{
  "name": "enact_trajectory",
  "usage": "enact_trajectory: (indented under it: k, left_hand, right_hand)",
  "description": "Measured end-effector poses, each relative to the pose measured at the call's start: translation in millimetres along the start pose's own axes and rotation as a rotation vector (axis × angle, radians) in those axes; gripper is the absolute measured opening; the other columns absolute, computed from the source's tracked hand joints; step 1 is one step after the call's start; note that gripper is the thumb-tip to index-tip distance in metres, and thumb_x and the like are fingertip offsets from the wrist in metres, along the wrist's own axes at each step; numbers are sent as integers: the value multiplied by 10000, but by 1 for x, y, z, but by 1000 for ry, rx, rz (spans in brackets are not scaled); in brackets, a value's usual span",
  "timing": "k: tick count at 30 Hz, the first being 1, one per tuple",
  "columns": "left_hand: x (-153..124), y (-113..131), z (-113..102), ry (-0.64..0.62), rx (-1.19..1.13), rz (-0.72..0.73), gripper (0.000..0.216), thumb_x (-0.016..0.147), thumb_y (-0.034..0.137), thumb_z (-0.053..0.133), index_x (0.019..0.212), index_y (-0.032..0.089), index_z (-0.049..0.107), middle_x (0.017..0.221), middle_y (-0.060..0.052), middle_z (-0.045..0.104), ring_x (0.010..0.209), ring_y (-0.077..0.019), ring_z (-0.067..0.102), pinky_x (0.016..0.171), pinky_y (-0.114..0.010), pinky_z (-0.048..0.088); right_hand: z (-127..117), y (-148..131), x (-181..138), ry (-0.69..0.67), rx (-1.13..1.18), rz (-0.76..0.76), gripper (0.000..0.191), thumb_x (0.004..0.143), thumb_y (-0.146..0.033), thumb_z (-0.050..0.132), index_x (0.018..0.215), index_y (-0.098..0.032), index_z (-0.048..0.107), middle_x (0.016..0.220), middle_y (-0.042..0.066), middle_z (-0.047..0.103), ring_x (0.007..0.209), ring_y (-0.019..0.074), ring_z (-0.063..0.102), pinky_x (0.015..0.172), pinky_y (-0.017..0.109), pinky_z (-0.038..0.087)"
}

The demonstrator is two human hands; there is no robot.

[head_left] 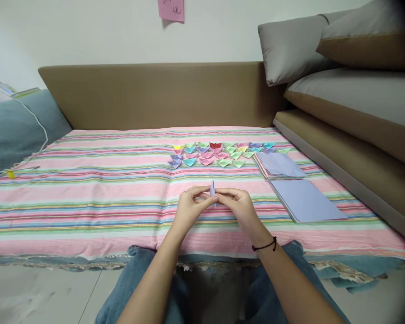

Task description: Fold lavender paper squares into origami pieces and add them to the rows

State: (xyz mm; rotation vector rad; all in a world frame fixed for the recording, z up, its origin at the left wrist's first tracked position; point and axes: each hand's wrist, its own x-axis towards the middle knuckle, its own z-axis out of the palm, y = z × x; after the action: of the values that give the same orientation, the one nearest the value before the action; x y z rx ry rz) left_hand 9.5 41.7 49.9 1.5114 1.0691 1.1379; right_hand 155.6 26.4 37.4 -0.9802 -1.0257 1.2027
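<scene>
Between my two hands is a small folded piece of pale lilac paper [212, 188], held upright and seen nearly edge-on. My left hand [193, 203] grips it from the left, thumb in front and fingers behind. From the right, my right hand [236, 201] pinches the same paper, its thumb meeting the left thumb. The fingers partly cover the paper's lower part. Beyond my hands lie rows of small folded paper boats [206, 155] in pink, green, blue, purple, yellow and red.
To the right lie a stack of lilac square sheets [308, 201] and another paper stack [279, 164]. Large grey-brown cushions [354, 99] line the right side. A striped cloth [87, 193] covers the seat, with a brown backrest [155, 94] behind. A white cable [37, 118] runs at left.
</scene>
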Motion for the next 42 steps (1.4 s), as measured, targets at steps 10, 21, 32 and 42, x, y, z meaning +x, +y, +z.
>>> enact_trajectory:
  k: [10, 21, 32, 42]
  left_hand:
    - [0, 3, -1, 14, -135, -58, 312, 646, 322, 729, 887, 125, 711, 786, -69, 715, 743, -193, 658, 727, -305, 520]
    - [-1, 3, -1, -10, 54, 84, 257, 758, 292, 620, 945, 137, 702, 878, -89, 711, 741, -179, 649, 676, -274, 526]
    - [-2, -2, 4, -1, -43, 153, 275, 717, 204, 626, 989, 167, 644, 996, -78, 675, 818, -167, 654, 693, -264, 552]
    - [-2, 4, -2, 24, -169, 58, 165, 737, 241, 623, 852, 164, 714, 1075, -103, 660, 1030, -243, 594, 796, -324, 517]
  right_hand:
    - [-1, 5, 2, -55, -22, -91, 236, 592, -262, 777, 811, -189, 724, 860, 46, 733, 787, 220, 688, 765, 382, 568]
    - [1, 0, -2, 3, -151, -164, 195, 700, -210, 641, 888, -180, 686, 879, 52, 718, 798, 200, 683, 733, 320, 563]
    - [0, 2, -4, 63, -272, -286, 169, 739, -197, 624, 885, -192, 709, 933, 64, 708, 864, 209, 672, 754, 325, 570]
    - [-4, -5, -1, -79, -160, -250, 191, 682, -320, 724, 860, -250, 730, 1086, 73, 613, 1048, 239, 582, 790, 353, 576]
